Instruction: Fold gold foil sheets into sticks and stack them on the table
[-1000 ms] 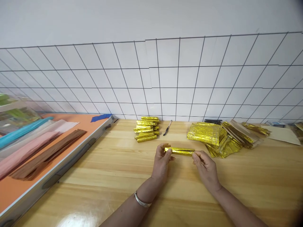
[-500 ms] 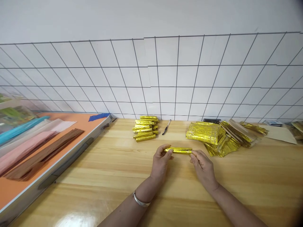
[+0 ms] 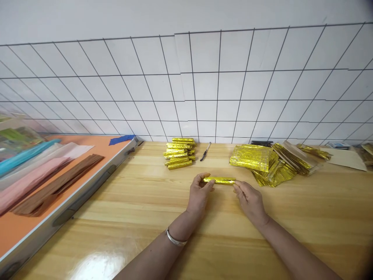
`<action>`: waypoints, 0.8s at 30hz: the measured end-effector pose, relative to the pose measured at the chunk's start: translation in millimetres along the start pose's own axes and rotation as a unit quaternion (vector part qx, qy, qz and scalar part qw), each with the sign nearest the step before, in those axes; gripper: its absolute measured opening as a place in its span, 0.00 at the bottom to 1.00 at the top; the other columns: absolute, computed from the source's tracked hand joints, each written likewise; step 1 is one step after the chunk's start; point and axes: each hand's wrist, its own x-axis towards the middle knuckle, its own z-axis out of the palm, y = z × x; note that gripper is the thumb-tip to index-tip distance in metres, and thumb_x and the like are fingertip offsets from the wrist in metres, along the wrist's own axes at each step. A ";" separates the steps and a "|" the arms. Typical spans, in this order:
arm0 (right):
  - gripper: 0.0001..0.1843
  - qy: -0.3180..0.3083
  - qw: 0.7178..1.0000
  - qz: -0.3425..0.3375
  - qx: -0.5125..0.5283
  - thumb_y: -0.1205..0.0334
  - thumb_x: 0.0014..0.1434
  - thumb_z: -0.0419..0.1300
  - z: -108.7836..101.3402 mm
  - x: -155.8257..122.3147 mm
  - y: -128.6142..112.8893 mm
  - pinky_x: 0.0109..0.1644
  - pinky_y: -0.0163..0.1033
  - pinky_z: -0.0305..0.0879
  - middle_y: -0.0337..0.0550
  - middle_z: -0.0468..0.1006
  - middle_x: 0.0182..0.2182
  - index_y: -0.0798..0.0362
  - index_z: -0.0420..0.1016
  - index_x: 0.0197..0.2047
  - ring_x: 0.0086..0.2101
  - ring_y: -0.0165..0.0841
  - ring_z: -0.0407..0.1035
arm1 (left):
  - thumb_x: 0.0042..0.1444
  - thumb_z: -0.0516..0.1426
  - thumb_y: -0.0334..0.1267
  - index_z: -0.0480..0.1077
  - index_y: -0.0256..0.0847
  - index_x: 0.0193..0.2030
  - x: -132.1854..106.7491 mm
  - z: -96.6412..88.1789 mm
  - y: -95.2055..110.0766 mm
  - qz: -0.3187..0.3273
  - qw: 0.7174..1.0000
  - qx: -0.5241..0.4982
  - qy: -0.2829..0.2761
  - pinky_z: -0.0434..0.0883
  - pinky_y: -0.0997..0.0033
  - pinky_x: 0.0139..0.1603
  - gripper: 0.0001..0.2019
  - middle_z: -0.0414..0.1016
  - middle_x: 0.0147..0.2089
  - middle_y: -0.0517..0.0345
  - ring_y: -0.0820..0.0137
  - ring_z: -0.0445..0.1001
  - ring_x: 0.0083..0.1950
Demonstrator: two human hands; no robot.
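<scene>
Both of my hands hold one folded gold foil strip [image 3: 219, 180] just above the wooden table [image 3: 145, 217]. My left hand [image 3: 199, 193] pinches its left end, and a silver bangle sits on that wrist. My right hand [image 3: 247, 199] pinches the right end with thumb and fingers closed. Beyond them, near the wall, lies a stack of folded gold strips [image 3: 178, 153]. To the right spreads a pile of flat gold foil sheets [image 3: 264, 161].
A black pen [image 3: 205, 151] lies between the stack and the sheets. On the left an orange board [image 3: 96, 147] carries pink, brown and teal paper strips [image 3: 43, 179] and a blue scrap [image 3: 121, 139]. A tiled wall closes the back. Papers lie at the far right.
The strip looks pressed flatter and narrower between my hands. The camera has tilted, so everything sits slightly higher in view. My hands have stayed at the strip's ends.
</scene>
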 end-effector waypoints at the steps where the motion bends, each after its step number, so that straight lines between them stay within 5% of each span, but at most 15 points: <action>1: 0.13 -0.001 1.000 0.008 0.003 0.57 0.62 0.51 -0.4 0.2 -1.2 0.36 0.39 0.68 0.43 0.77 0.32 0.49 0.72 0.45 0.32 0.34 0.71 | 0.43 0.66 0.42 0.69 0.38 0.43 -0.1 0.2 0.2 0.000 1.000 -0.002 -0.002 0.69 0.75 0.33 0.21 0.67 0.32 0.61 0.78 0.66 0.29; 24: 0.15 0.018 0.965 0.178 0.191 0.49 0.57 0.56 1.9 5.0 -25.3 0.28 0.35 0.64 0.38 0.70 0.23 0.52 0.70 0.36 0.24 0.31 0.65 | 0.44 0.65 0.42 0.65 0.38 0.43 -3.9 2.6 -1.1 -0.021 0.999 -0.034 -0.013 0.72 0.70 0.39 0.21 0.66 0.39 0.57 0.74 0.68 0.37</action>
